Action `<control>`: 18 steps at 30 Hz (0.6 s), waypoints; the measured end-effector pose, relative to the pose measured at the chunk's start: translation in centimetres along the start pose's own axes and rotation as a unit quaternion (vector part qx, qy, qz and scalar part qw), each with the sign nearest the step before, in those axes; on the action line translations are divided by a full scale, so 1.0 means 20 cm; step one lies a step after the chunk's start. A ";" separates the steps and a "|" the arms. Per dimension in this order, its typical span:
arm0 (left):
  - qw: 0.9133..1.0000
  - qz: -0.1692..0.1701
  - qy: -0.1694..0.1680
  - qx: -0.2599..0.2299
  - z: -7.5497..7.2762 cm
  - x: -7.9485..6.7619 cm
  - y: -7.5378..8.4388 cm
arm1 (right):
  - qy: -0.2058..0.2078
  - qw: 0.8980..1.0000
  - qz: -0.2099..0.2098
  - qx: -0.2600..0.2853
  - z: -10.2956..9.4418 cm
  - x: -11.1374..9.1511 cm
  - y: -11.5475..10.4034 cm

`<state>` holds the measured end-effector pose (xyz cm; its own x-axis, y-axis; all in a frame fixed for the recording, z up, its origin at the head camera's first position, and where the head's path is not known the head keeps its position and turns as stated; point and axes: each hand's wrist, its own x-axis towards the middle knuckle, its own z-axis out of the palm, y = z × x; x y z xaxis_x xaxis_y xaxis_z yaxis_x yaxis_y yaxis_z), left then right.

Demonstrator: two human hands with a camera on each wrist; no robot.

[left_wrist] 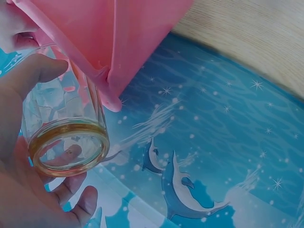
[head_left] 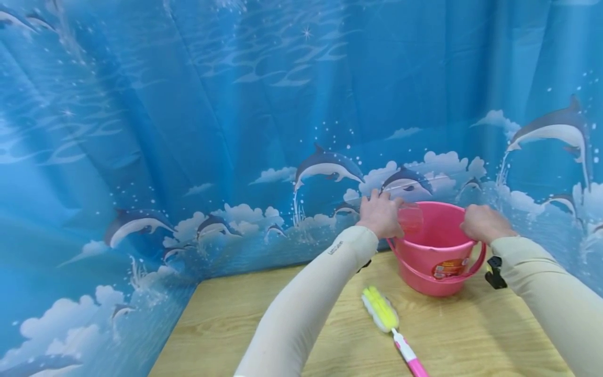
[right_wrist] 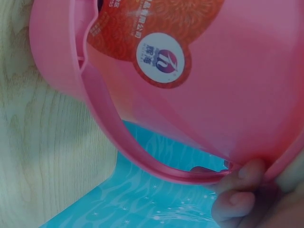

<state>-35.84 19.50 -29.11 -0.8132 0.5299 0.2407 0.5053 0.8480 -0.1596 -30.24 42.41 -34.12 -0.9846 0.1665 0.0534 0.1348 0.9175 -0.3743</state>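
My left hand [head_left: 380,214] grips a clear drinking glass [left_wrist: 66,118], its thumb and fingers wrapped round the side. In the head view the glass lies tilted over the left rim of a pink bucket [head_left: 426,262], its mouth towards the inside. At the bucket's right rim, my right hand [head_left: 486,223] holds on near where the handle [right_wrist: 128,149] joins; curled fingertips show in the right wrist view. The bucket stands on the table with its handle hanging down the front. Its bottom is hidden in every view.
A brush with a yellow and white head [head_left: 380,309] and a pink and white grip lies on the wooden table [head_left: 235,314], in front of the bucket. Behind the table hangs a blue curtain [head_left: 226,131] printed with dolphins, close to the bucket's back.
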 end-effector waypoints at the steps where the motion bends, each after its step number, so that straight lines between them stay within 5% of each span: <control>1: 1.000 0.000 0.000 0.002 0.00 0.00 0.00 | 0.000 1.000 0.000 0.001 0.00 0.00 0.00; 9: 1.000 -0.002 -0.005 0.011 -0.01 0.00 -0.02 | 0.000 1.000 0.004 0.002 0.01 0.00 0.00; 18: 0.996 -0.032 0.012 -0.085 0.04 -0.02 -0.10 | 0.000 1.000 0.005 0.002 0.00 0.00 0.00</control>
<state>-36.77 17.68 -29.56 -0.8397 0.4726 0.2675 0.4955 0.8684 0.0212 -30.21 42.35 -34.14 -0.9832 0.1760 0.0490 0.1447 0.9141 -0.3789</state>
